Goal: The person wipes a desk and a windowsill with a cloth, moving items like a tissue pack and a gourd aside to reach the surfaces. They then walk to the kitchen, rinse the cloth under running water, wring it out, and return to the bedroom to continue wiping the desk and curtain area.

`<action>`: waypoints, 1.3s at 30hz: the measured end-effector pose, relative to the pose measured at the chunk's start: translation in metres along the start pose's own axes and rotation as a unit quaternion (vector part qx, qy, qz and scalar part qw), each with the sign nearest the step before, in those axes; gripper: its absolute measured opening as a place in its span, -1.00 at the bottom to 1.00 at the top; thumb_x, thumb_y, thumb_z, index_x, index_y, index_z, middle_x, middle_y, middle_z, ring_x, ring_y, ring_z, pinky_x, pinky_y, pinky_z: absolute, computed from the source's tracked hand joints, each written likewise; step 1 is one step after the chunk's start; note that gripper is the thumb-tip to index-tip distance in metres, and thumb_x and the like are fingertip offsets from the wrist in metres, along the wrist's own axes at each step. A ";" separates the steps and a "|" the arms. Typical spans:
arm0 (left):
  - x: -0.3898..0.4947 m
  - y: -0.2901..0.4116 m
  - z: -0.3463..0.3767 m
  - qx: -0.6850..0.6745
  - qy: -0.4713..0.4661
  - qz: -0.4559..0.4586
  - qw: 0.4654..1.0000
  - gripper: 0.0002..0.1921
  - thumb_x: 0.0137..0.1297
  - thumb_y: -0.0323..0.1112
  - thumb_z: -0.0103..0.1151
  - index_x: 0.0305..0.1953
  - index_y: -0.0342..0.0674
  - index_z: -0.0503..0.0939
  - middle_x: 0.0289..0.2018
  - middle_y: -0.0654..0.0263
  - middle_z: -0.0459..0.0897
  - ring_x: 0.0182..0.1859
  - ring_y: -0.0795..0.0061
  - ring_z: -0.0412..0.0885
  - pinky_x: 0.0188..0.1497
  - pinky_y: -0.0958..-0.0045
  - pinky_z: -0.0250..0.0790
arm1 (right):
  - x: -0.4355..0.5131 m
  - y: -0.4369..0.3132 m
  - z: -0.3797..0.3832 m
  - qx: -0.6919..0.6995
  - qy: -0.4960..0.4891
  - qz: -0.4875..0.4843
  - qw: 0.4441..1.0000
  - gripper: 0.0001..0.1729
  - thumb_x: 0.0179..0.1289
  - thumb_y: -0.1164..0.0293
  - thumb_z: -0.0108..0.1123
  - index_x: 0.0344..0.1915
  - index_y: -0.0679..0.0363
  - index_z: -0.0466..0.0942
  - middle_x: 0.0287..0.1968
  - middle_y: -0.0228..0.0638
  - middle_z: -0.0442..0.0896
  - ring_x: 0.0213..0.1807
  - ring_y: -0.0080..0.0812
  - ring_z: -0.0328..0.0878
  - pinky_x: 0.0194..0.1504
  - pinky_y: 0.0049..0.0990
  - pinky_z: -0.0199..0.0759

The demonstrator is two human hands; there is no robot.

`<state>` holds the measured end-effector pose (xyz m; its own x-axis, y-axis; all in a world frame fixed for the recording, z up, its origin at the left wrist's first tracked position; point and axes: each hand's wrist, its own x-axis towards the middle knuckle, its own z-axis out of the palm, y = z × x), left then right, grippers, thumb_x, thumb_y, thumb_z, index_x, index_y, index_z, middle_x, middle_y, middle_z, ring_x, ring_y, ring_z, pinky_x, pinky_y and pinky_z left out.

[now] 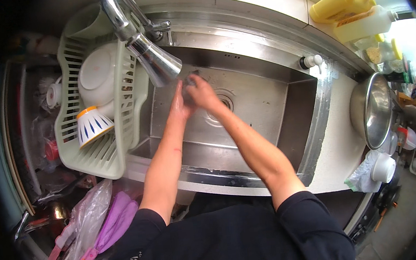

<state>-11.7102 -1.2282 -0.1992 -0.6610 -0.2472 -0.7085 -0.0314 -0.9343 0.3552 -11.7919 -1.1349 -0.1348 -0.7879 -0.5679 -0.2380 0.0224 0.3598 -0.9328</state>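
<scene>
Both my hands are low over the stainless steel sink, just beside the wide chrome spout head of the tap. My left hand is wet, with its fingers stretched out and close together. Against it is my right hand, its fingers bent and blurred. A small greyish patch shows between them; whether it is water or something held cannot be made out. Under my right wrist is the round drain, partly covered by the arm.
A pale green dish rack on the left holds a white bowl and a striped bowl. A soap pump stands at the sink's right corner. Beyond are a steel basin and a yellow bottle. Purple gloves hang lower left.
</scene>
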 end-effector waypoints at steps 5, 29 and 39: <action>0.032 -0.002 -0.012 -0.001 -0.266 0.039 0.963 -0.54 0.38 0.15 0.02 0.20 0.12 0.42 0.02 0.15 0.54 -0.01 0.22 0.57 0.02 0.18 0.49 | -0.025 -0.068 0.008 -0.069 -0.101 -0.091 0.988 -0.73 0.23 0.29 0.18 -0.08 0.12 0.54 -0.30 0.14 0.66 -0.17 0.23 0.60 0.06 -0.01 0.39; -0.062 0.067 0.069 0.480 -0.029 0.172 0.859 -0.41 0.03 -0.47 0.30 0.19 -0.35 0.49 0.21 0.26 0.45 0.21 0.45 0.41 0.26 0.49 0.20 | 0.059 -0.056 -0.066 0.084 -0.269 -0.016 0.959 -0.25 0.08 0.27 0.43 0.26 0.26 0.41 0.02 -0.18 0.61 0.02 -0.39 0.53 0.09 -0.47 0.42; -0.056 0.082 0.052 0.361 -0.052 0.180 0.914 -0.62 0.19 -0.33 0.33 0.01 -0.39 0.61 -0.06 0.35 0.63 -0.03 0.56 0.52 0.09 0.49 0.33 | 0.063 -0.029 -0.100 -0.044 -0.385 -0.016 0.922 -0.24 0.16 0.23 0.43 0.34 0.12 0.37 0.12 -0.26 0.57 0.14 -0.41 0.44 0.23 -0.44 0.28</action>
<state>-11.7145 -1.2773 -0.0986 -0.7927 -0.4436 -0.4182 -0.2589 -0.3760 0.8897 -11.9037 -1.1073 -0.0959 -0.1171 -0.9237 -0.3648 -0.0703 0.3741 -0.9247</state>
